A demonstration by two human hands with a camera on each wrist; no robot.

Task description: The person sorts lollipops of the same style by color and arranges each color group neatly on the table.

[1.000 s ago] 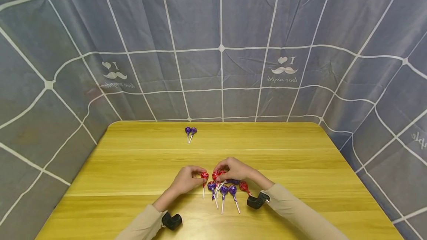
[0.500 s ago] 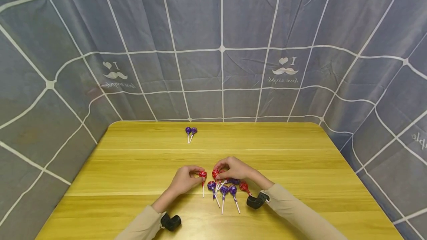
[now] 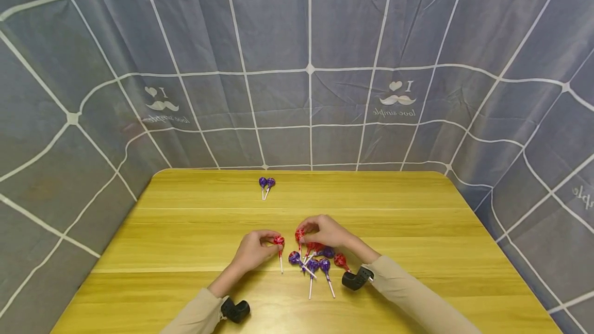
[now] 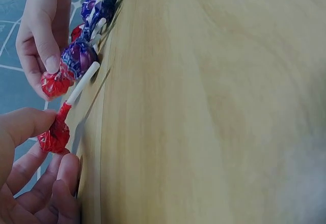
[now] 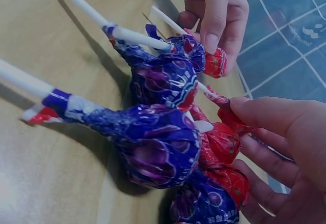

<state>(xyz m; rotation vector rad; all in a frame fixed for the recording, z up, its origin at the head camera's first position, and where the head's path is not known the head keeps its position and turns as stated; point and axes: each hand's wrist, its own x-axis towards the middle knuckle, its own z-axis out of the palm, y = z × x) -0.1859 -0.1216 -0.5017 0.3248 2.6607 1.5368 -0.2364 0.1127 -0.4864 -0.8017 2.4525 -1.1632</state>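
My left hand (image 3: 254, 250) pinches a red-wrapped lollipop (image 4: 55, 135) by its candy head, its white stick pointing toward me in the head view. Just to the right, my right hand (image 3: 325, 232) pinches another red lollipop (image 3: 299, 235) between thumb and fingers. Under and in front of the right hand lies a pile of purple lollipops (image 5: 158, 147) and red lollipops (image 5: 221, 142), some overlapping. A further red lollipop (image 3: 340, 260) rests beside the right wrist, its stick partly hidden by the wrist camera.
Two purple lollipops (image 3: 266, 183) lie side by side near the far edge of the wooden table (image 3: 195, 220). A grey curtain with white grid lines (image 3: 278, 92) hangs behind and around the table. A black wrist camera (image 3: 235, 310) sits on the left forearm.
The left hand has shifted slightly left with its red lollipop. The right hand has drawn a red lollipop a little away from the pile, toward the far side. One purple lollipop's stick has swung right.
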